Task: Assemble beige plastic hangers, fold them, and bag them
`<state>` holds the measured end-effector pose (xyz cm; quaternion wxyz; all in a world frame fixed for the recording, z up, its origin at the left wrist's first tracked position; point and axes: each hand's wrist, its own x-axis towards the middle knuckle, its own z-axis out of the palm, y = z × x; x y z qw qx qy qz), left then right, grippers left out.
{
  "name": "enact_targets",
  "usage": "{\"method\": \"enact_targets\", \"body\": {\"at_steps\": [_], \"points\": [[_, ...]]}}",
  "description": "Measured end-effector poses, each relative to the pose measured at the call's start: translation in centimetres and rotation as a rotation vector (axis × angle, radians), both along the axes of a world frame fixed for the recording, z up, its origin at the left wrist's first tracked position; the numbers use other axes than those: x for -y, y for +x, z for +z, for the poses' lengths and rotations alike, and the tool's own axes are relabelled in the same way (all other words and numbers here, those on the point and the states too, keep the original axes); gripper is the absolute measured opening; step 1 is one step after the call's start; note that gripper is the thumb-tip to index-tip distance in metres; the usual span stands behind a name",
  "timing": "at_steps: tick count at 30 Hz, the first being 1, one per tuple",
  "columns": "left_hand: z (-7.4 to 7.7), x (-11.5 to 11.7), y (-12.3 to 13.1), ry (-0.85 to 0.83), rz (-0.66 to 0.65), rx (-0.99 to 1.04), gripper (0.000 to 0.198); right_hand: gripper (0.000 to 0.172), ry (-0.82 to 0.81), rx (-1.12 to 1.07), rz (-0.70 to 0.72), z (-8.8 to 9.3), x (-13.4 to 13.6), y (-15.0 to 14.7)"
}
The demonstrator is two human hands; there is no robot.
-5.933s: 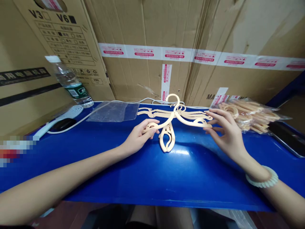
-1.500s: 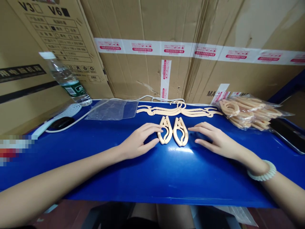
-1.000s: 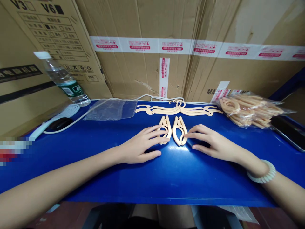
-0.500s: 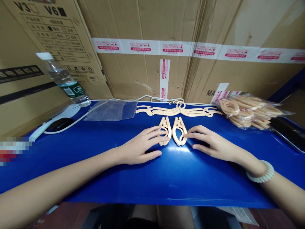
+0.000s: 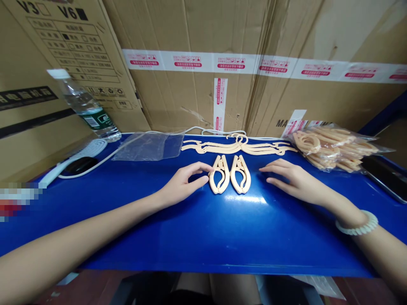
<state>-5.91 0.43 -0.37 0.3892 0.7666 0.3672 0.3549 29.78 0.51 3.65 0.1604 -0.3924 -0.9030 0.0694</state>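
Two folded cream plastic hangers lie side by side on the blue table, a left folded hanger [image 5: 227, 174] and a right folded hanger [image 5: 234, 176]. My left hand [image 5: 181, 185] rests at the outer edge of the left one, its fingertips at or almost touching the rim, thumb and fingers apart. To the right of the other folded hanger, a small gap away, my right hand [image 5: 294, 182] hovers low with loosely bent, parted fingers and nothing in them. Just behind the folded pair lie unfolded cream hangers [image 5: 222, 149], their hooks overlapping in the middle.
A clear bag of folded hangers [image 5: 333, 148] sits at the right beside a dark phone [image 5: 386, 178]. An empty clear plastic bag [image 5: 149, 147], a white cable, a black oval object [image 5: 79, 166] and a water bottle [image 5: 90, 111] are on the left. Cardboard boxes [image 5: 190, 97] stand behind.
Both hands have drawn outward from the folded hangers: my left hand off the top of the left one to its edge, my right hand away to the right. The hangers look unmoved.
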Motion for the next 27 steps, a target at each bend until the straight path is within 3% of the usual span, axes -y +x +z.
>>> {"method": "enact_targets", "body": {"at_steps": [18, 27], "points": [[-0.2, -0.3, -0.2, -0.008, 0.005, 0.011, 0.023, 0.048, 0.072, 0.067, -0.156, -1.3, -2.1, 2.6], [-0.4, -0.4, -0.3, -0.004, 0.007, 0.028, 0.023, 0.072, 0.126, 0.130, -0.267, -2.6, -3.5, 3.9]]}}
